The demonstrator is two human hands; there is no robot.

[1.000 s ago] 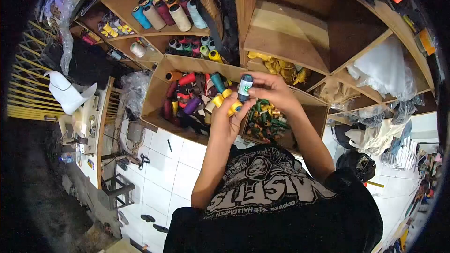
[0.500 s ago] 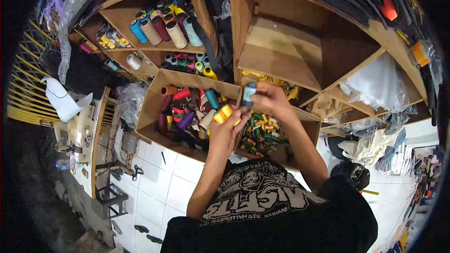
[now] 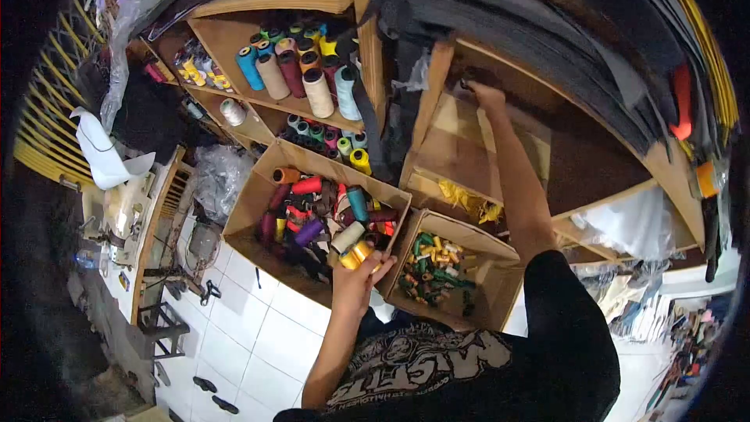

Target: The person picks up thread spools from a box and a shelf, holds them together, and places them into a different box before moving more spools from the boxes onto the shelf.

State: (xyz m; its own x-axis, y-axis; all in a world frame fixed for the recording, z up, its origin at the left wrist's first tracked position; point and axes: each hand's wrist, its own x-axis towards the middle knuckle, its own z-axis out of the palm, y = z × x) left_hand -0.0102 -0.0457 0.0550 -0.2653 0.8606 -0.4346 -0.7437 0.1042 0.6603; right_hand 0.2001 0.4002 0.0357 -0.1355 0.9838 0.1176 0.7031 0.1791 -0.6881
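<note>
My left hand point(image 3: 353, 287) is closed around yellow thread spools point(image 3: 358, 255), above the near edge of a large cardboard box point(image 3: 248, 187). In that box lie thread cones of many colours, among them a purple cone point(image 3: 308, 233) and a teal cone point(image 3: 356, 203). My right hand point(image 3: 487, 96) reaches into an upper compartment of the wooden shelf point(image 3: 449, 129). Its fingers are closed on a small dark spool point(image 3: 467, 85), which shows only in part. Below my right forearm, a smaller cardboard box point(image 3: 492, 281) holds many small green and yellow thread spools point(image 3: 437, 262).
Upright thread cones point(image 3: 316, 92) fill a shelf compartment at the left. Dark folded fabric point(image 3: 500, 19) lies on top of the shelf. Yellow cloth point(image 3: 457, 194) and a white plastic bag point(image 3: 629, 219) sit in lower compartments. A sewing machine point(image 3: 117, 223) stands far left.
My right hand has moved from beside my left hand up into the shelf compartment, carrying the dark spool. My left hand has lowered slightly, still holding the yellow spools. The view has shifted.
</note>
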